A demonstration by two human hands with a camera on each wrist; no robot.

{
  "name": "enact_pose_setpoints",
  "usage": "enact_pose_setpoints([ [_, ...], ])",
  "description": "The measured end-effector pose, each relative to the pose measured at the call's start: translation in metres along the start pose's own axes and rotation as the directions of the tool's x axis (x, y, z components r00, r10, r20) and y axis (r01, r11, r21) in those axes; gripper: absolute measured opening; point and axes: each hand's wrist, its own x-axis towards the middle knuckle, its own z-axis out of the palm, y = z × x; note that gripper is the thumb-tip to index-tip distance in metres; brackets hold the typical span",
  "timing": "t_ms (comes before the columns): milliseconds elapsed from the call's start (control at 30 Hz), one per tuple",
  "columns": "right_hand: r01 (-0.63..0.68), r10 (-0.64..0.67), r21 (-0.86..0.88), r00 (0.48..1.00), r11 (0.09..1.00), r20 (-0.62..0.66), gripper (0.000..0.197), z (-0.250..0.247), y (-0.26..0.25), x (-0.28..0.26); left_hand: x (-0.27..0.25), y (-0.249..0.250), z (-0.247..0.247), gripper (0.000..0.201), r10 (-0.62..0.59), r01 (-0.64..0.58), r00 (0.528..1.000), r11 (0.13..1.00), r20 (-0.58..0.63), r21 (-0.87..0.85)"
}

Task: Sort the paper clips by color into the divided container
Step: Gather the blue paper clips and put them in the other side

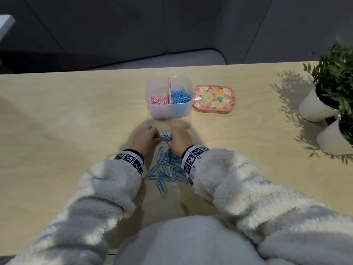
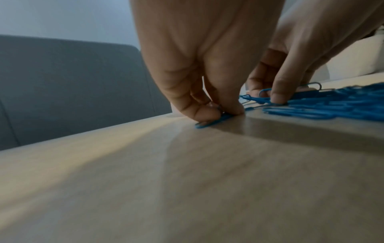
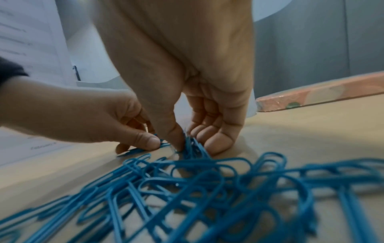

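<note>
Fingers of the left hand (image 2: 199,69) curl down and pinch a blue clip (image 2: 209,123) flat against the table (image 1: 76,115). The right hand (image 1: 179,140) pinches a bunch of blue clips (image 3: 193,146) at the far end of the loose blue pile (image 1: 166,171). Divided container (image 1: 169,111) stands just beyond: pink clips (image 1: 158,99) left compartment, blue clips in container (image 1: 180,96) right. Floral tin (image 1: 214,98) sits just beside it.

A floral tin (image 1: 213,98) lies on the wooden table (image 1: 57,115) — two potted plants (image 1: 332,83) at its right edge.
</note>
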Motion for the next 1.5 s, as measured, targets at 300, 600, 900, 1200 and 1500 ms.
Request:
enact_pose_setpoints([
  [300,0.004,-0.002,-0.029,0.998,1.0,0.067,0.02,-0.016,0.009,-0.001,-0.008,0.002,0.008,0.015,-0.028,0.024,0.999,0.994,-0.031,-0.103],
  [600,-0.018,0.027,0.344,0.999,0.939,-0.023,0.031,-0.102,0.001,0.031,-0.014,0.001,0.012,0.016,-0.028,0.028,1.0,0.998,0.006,-0.064],
  [900,0.027,0.084,0.331,0.945,0.943,-0.316,0.023,-0.133,-0.013,0.089,0.006,0.035,-0.025,0.016,0.117,-0.13,0.971,0.99,-0.21,-0.048],
  [1200,0.122,0.023,0.336,0.918,0.934,-0.396,0.029,-0.121,0.011,0.072,0.086,0.078,-0.073,0.02,0.048,-0.057,0.988,0.997,-0.149,-0.058],
  [1500,0.137,-0.108,0.154,0.977,0.979,-0.184,0.017,-0.088,0.058,0.005,0.043,0.067,-0.057,0.025,0.097,-0.145,0.948,0.979,-0.302,-0.141],
])
